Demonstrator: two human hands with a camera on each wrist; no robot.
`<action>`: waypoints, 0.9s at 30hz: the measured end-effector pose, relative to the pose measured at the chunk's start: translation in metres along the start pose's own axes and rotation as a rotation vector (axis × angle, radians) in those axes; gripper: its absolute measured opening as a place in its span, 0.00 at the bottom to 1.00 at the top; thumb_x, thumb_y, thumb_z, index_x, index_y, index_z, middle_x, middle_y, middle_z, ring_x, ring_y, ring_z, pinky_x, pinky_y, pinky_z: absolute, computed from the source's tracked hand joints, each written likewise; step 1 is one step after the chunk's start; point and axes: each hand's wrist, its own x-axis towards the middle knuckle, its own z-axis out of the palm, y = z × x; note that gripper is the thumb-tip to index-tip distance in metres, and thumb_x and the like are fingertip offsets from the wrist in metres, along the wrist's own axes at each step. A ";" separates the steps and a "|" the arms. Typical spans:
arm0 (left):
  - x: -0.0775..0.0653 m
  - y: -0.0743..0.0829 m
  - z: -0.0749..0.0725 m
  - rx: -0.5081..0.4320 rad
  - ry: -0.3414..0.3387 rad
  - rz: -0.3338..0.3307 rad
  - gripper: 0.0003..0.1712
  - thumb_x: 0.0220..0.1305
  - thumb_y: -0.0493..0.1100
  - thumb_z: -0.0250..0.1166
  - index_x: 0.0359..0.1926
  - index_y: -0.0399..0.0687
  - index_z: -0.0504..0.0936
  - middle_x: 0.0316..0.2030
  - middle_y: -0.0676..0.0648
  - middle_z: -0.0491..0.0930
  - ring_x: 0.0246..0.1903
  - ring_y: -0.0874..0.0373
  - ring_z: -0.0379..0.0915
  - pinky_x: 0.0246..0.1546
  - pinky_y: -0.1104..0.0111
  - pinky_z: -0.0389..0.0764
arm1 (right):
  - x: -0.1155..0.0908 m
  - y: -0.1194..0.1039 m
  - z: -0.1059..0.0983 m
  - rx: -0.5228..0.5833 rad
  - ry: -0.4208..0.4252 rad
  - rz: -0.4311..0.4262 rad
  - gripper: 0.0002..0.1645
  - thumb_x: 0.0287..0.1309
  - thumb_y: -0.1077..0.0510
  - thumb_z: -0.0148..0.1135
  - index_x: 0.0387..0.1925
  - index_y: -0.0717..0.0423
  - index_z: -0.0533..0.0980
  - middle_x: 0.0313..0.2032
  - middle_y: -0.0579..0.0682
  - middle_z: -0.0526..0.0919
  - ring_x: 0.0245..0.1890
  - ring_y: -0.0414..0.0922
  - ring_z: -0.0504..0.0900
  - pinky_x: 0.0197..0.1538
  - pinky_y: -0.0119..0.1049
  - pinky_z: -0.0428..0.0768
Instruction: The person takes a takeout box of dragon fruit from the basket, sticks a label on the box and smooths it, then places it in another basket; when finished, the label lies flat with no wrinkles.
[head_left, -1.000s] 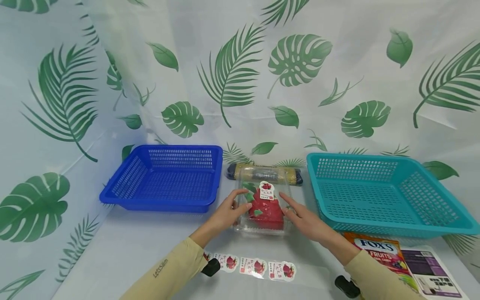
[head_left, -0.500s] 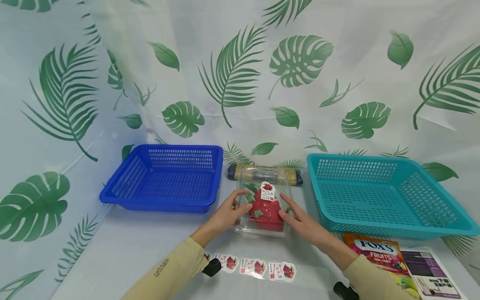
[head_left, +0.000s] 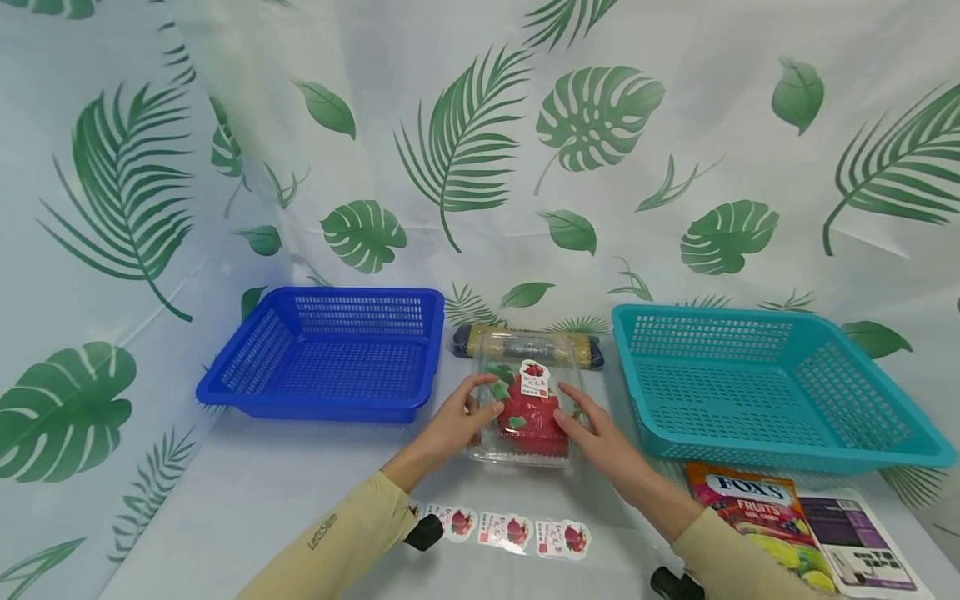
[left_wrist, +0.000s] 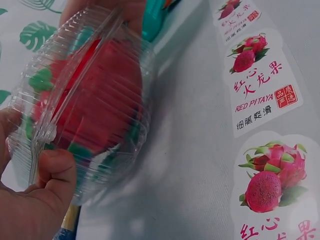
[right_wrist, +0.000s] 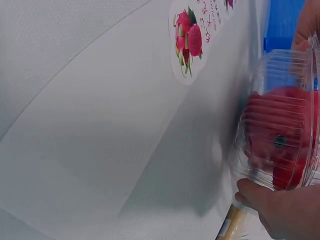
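Note:
A clear plastic clamshell box holds red dragon fruit with green tips, at the middle of the table in the head view. A white dragon-fruit sticker is on its lid. My left hand grips the box's left side; in the left wrist view its thumb presses at the ridged rim. From the right, my right hand holds the opposite side, thumb over the lid and index finger along the edge. A strip of stickers lies in front of the box, its left end hidden behind the left sleeve.
At left is a blue basket; a teal basket stands at right. Behind the box lies a yellow and dark wrapped packet. A Fox's candy bag and a purple and white packet lie at the right front.
My right wrist has shifted slightly left, and its thumb reaches a little further over the lid. The left hand and the box stay nearly in place.

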 end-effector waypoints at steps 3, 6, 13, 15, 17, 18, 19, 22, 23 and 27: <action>-0.001 0.002 0.001 -0.006 0.003 0.008 0.29 0.71 0.48 0.60 0.70 0.54 0.65 0.28 0.49 0.61 0.18 0.58 0.61 0.20 0.69 0.66 | 0.000 -0.001 0.000 0.013 0.012 0.006 0.40 0.69 0.37 0.50 0.76 0.38 0.49 0.76 0.57 0.45 0.74 0.62 0.41 0.65 0.69 0.54; -0.002 0.006 0.001 -0.003 0.004 0.025 0.29 0.71 0.47 0.60 0.69 0.54 0.65 0.28 0.49 0.61 0.19 0.58 0.61 0.21 0.69 0.66 | -0.001 -0.002 -0.001 0.016 0.028 0.014 0.39 0.70 0.37 0.50 0.76 0.36 0.50 0.76 0.56 0.45 0.74 0.62 0.41 0.65 0.69 0.53; -0.002 0.011 0.001 0.007 0.015 0.063 0.28 0.71 0.45 0.61 0.69 0.54 0.66 0.27 0.49 0.62 0.20 0.58 0.59 0.20 0.70 0.66 | -0.005 -0.006 -0.004 0.032 0.035 -0.003 0.36 0.72 0.39 0.47 0.76 0.33 0.49 0.76 0.54 0.44 0.74 0.62 0.40 0.65 0.68 0.53; -0.002 0.013 0.001 0.004 0.014 0.074 0.28 0.71 0.45 0.61 0.69 0.53 0.66 0.27 0.49 0.61 0.21 0.58 0.59 0.20 0.70 0.66 | -0.006 -0.008 -0.005 0.035 0.031 -0.011 0.36 0.73 0.40 0.46 0.76 0.34 0.49 0.76 0.55 0.44 0.74 0.62 0.40 0.65 0.68 0.55; -0.002 0.014 0.002 0.006 0.017 0.088 0.28 0.71 0.45 0.60 0.69 0.52 0.66 0.27 0.49 0.61 0.21 0.58 0.59 0.20 0.71 0.66 | -0.008 -0.011 -0.006 0.042 0.026 -0.022 0.35 0.73 0.41 0.46 0.76 0.34 0.49 0.76 0.56 0.44 0.74 0.63 0.41 0.64 0.67 0.57; -0.002 0.015 0.002 0.009 0.019 0.095 0.28 0.71 0.45 0.60 0.69 0.52 0.66 0.27 0.49 0.62 0.20 0.58 0.59 0.19 0.71 0.66 | -0.008 -0.012 -0.007 0.046 0.026 -0.026 0.35 0.74 0.42 0.45 0.76 0.34 0.49 0.76 0.56 0.44 0.74 0.62 0.41 0.64 0.67 0.58; -0.002 0.016 0.002 0.013 0.020 0.102 0.28 0.71 0.45 0.60 0.69 0.52 0.66 0.27 0.49 0.62 0.20 0.58 0.59 0.19 0.71 0.65 | -0.009 -0.013 -0.008 0.046 0.027 -0.031 0.35 0.74 0.42 0.45 0.76 0.34 0.49 0.76 0.56 0.45 0.74 0.62 0.42 0.64 0.67 0.59; -0.001 0.020 0.002 0.032 0.031 0.121 0.27 0.71 0.45 0.60 0.68 0.53 0.67 0.26 0.49 0.62 0.18 0.59 0.60 0.18 0.71 0.65 | -0.009 -0.015 -0.010 0.051 0.030 -0.044 0.34 0.75 0.44 0.44 0.76 0.35 0.49 0.76 0.56 0.45 0.73 0.62 0.43 0.64 0.65 0.60; -0.001 0.021 0.002 0.041 0.036 0.125 0.27 0.71 0.45 0.61 0.68 0.54 0.67 0.25 0.49 0.62 0.18 0.59 0.60 0.19 0.71 0.66 | -0.009 -0.016 -0.011 0.052 0.034 -0.050 0.33 0.75 0.44 0.44 0.76 0.35 0.49 0.76 0.56 0.45 0.73 0.62 0.43 0.64 0.65 0.61; -0.001 0.027 0.003 0.061 0.050 0.144 0.27 0.71 0.46 0.61 0.68 0.56 0.67 0.25 0.49 0.63 0.18 0.59 0.62 0.19 0.70 0.66 | -0.010 -0.021 -0.013 0.067 0.075 -0.065 0.32 0.76 0.47 0.43 0.76 0.36 0.51 0.75 0.56 0.47 0.72 0.61 0.50 0.65 0.61 0.62</action>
